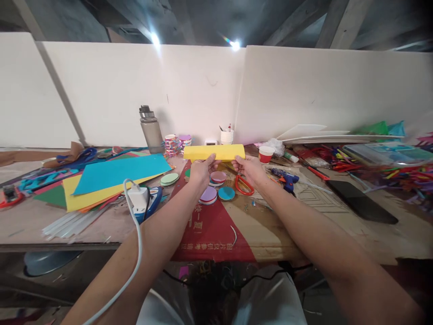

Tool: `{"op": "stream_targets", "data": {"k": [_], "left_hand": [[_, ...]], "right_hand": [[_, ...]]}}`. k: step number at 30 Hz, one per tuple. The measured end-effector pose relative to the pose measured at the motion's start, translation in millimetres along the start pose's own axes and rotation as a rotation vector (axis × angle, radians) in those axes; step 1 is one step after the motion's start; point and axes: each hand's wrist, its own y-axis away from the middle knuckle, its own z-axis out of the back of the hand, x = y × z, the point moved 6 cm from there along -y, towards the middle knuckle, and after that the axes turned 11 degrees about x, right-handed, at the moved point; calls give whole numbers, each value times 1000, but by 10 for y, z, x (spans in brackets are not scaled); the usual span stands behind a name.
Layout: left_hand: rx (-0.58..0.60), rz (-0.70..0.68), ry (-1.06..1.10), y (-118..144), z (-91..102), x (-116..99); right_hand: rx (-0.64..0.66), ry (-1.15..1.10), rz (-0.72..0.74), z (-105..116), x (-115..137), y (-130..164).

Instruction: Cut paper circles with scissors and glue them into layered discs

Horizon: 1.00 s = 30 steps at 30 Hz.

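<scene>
Together, the left hand (202, 168) and the right hand (248, 166) grip the lower edge of a folded yellow paper strip (214, 152), held level above the counter (270, 230), over red scissors (244, 185) and coloured paper discs (216, 187).

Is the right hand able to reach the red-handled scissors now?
Probably yes, once it lets go: the right hand holds the yellow folded paper just above the red-handled scissors, with nothing between them.
</scene>
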Motion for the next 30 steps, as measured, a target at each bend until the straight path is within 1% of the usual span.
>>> {"op": "stream_targets", "data": {"k": [6,10,14,16,17,19,21,23,25,26,28,29,30], "left_hand": [[-36,-5,17,5,18,-40],[-60,9,-7,-5,41,-40],[-76,13,-48,-10,55,-43],[-90,-6,-69,-17,59,-77],[-103,-25,-75,-22,64,-103],[-96,-78,-80,-38,58,-165],[-104,-98,-80,-46,68,-201],[-126,-97,-89,-43,91,-215],[-103,-98,-93,-48,95,-216],[-100,-104,-89,-51,104,-217],[-106,-117,-77,-62,133,-220],[-120,-122,-62,-67,155,-221],[-137,-134,-48,-70,176,-229]], "right_hand": [[23,24,-8,31,22,-1],[12,93,-6,52,12,-23],[-7,113,-10,54,-29,-48],[-27,145,-9,119,-21,-48],[-46,203,3,185,11,-35],[-99,382,42,391,144,34],[-203,706,110,675,404,183],[-292,823,151,1022,687,391],[-428,928,187,1422,975,647],[-541,1106,159,1627,1102,786],[-771,1440,11,2038,1249,1044],[-855,1542,-101,2244,1258,1152],[-916,1589,-214,2442,1234,1247]]}}
